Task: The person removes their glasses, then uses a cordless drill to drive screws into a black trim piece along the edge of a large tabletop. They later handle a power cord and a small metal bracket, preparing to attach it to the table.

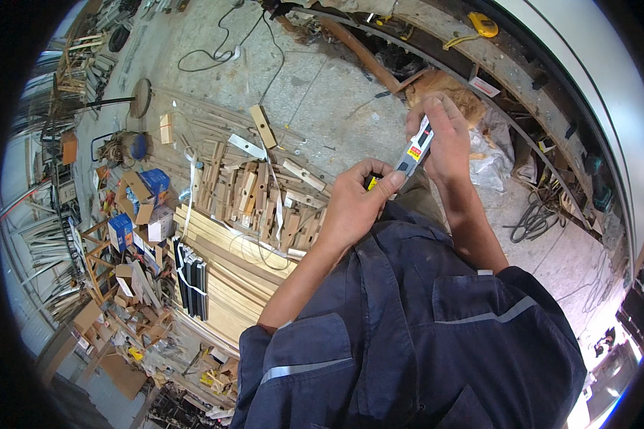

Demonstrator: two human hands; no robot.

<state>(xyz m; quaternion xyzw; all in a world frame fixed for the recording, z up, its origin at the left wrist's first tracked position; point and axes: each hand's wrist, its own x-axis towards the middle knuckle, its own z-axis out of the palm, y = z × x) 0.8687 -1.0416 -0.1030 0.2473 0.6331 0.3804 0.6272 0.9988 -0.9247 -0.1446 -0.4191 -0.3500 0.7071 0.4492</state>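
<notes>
A slim grey-and-white tool [414,151] with a yellow and red label, shaped like a utility knife, slants between my hands in front of my body. My left hand [360,204] closes on its lower end, the thumb pressed along it. A small black-and-yellow piece [371,181] shows at the curled fingers of that hand; what it is I cannot make out. Around the upper end wraps my right hand [447,139], its fingers hiding the tip.
Beyond my right hand runs a bench [529,82] with a yellow tape measure [484,25] on it. Short wood blocks [247,189] and long boards [229,286] are piled at left. Cardboard boxes [144,196] stand farther left. A cable coil [537,220] lies on the floor at right.
</notes>
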